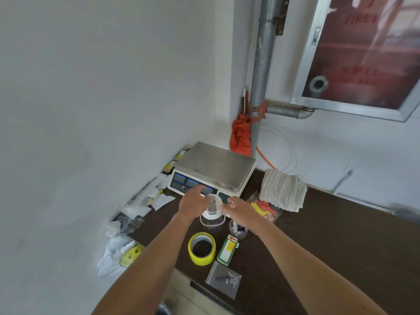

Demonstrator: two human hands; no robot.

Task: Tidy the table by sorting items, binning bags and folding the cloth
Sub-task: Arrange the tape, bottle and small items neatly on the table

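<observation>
Both hands meet over a clear plastic container with a white lid (212, 215) in front of the scale. My left hand (192, 202) grips the lid's left side. At the lid's right edge, my right hand (237, 209) pinches it with closed fingers. A white folded cloth (283, 189) lies on the dark table (329, 242) to the right. Near the front edge are a yellow tape roll (201, 248), a green box (228, 250) and a small clear bag of screws (225, 279). A red and yellow printed bag (264, 209) lies under my right hand.
A weighing scale (214, 169) stands at the back by the wall corner. Plastic bags and packets (136, 214) pile along the left wall. A small jar (237, 229) sits below my right wrist. An orange cloth (241, 137) hangs on a pipe.
</observation>
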